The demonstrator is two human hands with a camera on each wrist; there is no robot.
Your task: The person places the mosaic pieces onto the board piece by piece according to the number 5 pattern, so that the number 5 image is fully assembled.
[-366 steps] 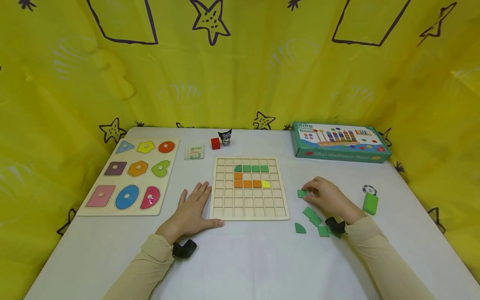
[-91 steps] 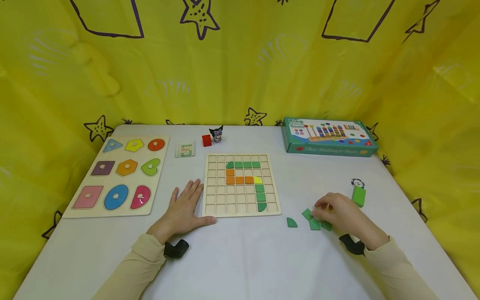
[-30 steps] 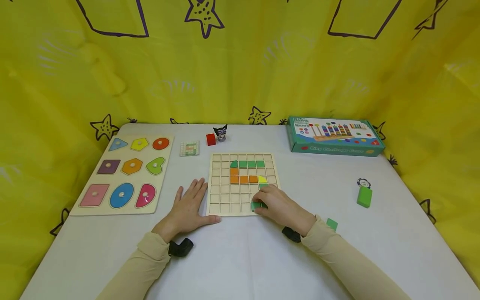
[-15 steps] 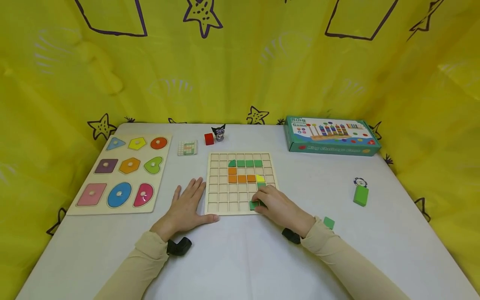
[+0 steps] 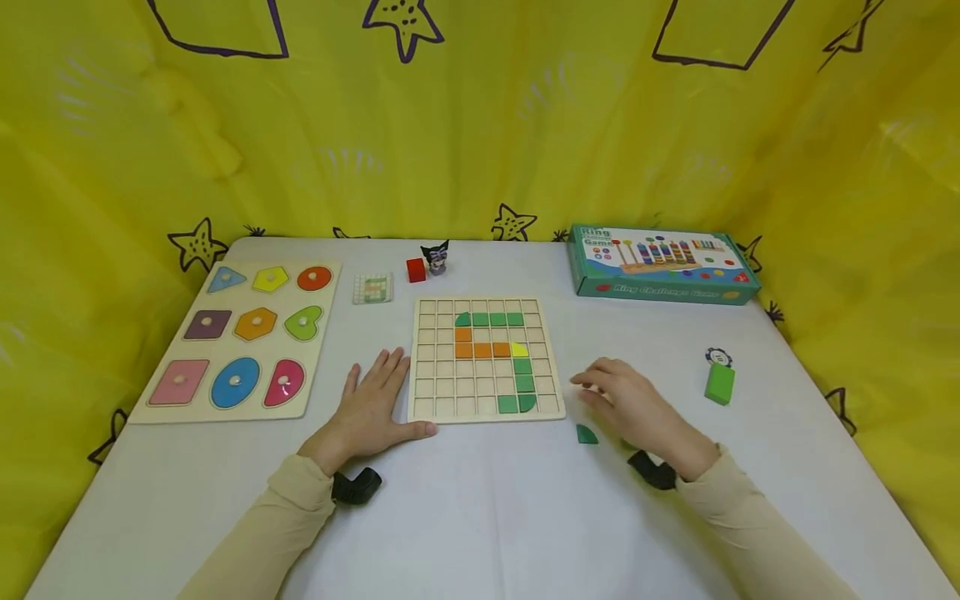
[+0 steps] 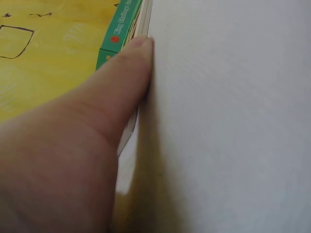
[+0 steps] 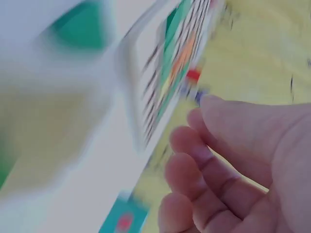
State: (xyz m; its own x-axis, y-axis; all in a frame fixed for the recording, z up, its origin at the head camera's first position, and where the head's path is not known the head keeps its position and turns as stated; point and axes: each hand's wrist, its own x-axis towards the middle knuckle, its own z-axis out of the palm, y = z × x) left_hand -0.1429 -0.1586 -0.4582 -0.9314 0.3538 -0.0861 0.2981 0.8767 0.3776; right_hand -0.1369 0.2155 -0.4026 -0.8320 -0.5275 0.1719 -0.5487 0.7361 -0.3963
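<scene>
A wooden grid board [image 5: 442, 387] lies mid-table, holding green, orange and one yellow tile in a bent line. A green square tile [image 5: 507, 404] sits in its bottom row, left of a rounded green tile [image 5: 527, 402]. My left hand [image 5: 367, 417] rests flat at the board's left side, thumb by the front-left corner. To the right of the board, my right hand [image 5: 633, 408] hovers with loosely bent fingers and holds nothing. A quarter-round green tile [image 5: 587, 434] lies below its fingertips. Other loose tiles are mostly hidden under that wrist.
A shape puzzle board [image 5: 243, 342] lies at left. Behind the grid board are a small pattern card [image 5: 372, 288], a red cube [image 5: 416, 270] and a figurine [image 5: 436, 257]. A game box [image 5: 666, 263] and a green block [image 5: 720, 383] stand at right.
A green square tile now lies in the bottom row, and more green tiles run down the right side than at first. My right hand has left the board rightward. My left hand stays put.
</scene>
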